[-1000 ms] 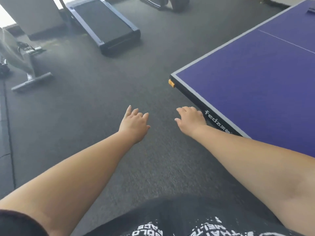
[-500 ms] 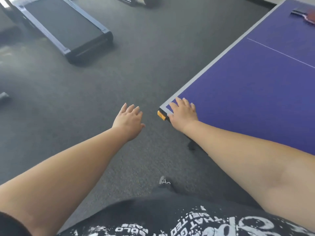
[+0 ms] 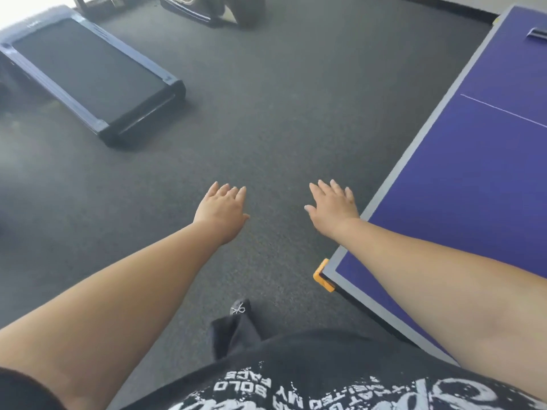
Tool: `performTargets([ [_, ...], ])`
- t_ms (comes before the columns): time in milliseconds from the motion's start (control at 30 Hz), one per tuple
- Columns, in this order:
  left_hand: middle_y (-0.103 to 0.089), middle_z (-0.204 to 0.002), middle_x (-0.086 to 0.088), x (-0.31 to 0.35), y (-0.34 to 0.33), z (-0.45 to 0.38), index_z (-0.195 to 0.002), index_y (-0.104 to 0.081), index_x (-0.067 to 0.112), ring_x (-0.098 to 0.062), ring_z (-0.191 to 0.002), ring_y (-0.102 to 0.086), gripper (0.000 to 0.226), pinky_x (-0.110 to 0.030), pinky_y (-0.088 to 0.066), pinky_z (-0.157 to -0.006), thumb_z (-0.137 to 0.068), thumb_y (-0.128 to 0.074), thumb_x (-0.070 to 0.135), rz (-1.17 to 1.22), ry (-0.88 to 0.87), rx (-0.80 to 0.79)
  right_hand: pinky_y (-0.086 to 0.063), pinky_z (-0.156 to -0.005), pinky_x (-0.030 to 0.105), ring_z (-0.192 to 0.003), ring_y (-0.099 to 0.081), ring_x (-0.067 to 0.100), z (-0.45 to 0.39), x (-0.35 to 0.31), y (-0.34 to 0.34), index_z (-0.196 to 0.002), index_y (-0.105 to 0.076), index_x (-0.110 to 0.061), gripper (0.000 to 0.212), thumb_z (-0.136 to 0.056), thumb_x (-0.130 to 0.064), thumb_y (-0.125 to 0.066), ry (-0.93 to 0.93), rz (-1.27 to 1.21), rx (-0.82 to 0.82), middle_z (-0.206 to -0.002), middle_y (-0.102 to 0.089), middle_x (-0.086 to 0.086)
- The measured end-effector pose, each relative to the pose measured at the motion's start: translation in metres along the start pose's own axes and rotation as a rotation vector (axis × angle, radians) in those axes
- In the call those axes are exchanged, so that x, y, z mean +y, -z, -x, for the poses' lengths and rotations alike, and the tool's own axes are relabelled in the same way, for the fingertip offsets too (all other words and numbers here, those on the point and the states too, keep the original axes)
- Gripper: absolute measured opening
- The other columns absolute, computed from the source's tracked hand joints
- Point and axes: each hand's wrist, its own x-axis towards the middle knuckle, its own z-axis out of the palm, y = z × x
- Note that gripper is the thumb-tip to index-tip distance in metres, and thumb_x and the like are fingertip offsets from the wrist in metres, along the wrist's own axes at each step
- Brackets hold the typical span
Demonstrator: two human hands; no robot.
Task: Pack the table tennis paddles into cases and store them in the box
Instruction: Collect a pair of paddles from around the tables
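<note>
My left hand (image 3: 221,211) is stretched out over the dark floor, fingers spread, holding nothing. My right hand (image 3: 333,206) is also open and empty, hovering beside the left edge of the purple table tennis table (image 3: 479,184). A small dark object (image 3: 537,34) lies at the table's far right edge; I cannot tell what it is. No paddle, case or box is clearly in view.
A black treadmill (image 3: 91,81) lies on the floor at the far left. More exercise gear (image 3: 213,8) stands at the top. The table's near corner has an orange guard (image 3: 322,275). My dark shoe (image 3: 238,309) is on the grey carpet below.
The view has swung and advanced along the table's left side. The table corner, which was under my right hand, now lies behind the hand near my forearm. Both hands stay open.
</note>
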Motion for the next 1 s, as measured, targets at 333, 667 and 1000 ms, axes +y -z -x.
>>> performTargets([
  [333,0.001,-0.163,-0.012,-0.096,0.023,-0.17,-0.156,0.006,0.015,-0.029,-0.15,0.009,0.094,-0.05,0.007,-0.12,-0.091,-0.036,0.069,-0.09,-0.095,-0.14,-0.001,-0.119,0.053,-0.15,0.006,0.026,-0.115,-0.009,0.036,-0.155,0.0,-0.025,0.068,-0.098,-0.06,-0.013,-0.303,-0.148,-0.108,-0.163,0.002,-0.003],
  [667,0.013,-0.163,-0.004,-0.041,0.101,-0.364,-0.155,0.01,0.022,-0.025,-0.149,0.014,0.087,-0.049,0.007,-0.12,-0.093,-0.031,0.066,-0.027,-0.343,-0.042,0.002,-0.118,0.057,-0.149,0.011,0.03,-0.251,0.062,0.082,-0.154,0.005,-0.035,0.069,-0.094,-0.067,-0.009,-0.439,-0.245,-0.104,-0.163,0.01,0.0],
  [1000,0.002,-0.164,-0.003,-0.013,0.21,-0.527,-0.156,0.003,0.015,-0.02,-0.151,0.008,0.071,-0.041,0.005,-0.122,-0.1,-0.021,0.052,-0.008,-0.404,0.144,0.0,-0.118,0.056,-0.149,0.008,0.027,-0.355,0.151,0.171,-0.155,0.001,-0.027,0.078,-0.093,-0.068,-0.019,-0.599,-0.176,0.075,-0.163,0.005,-0.002],
])
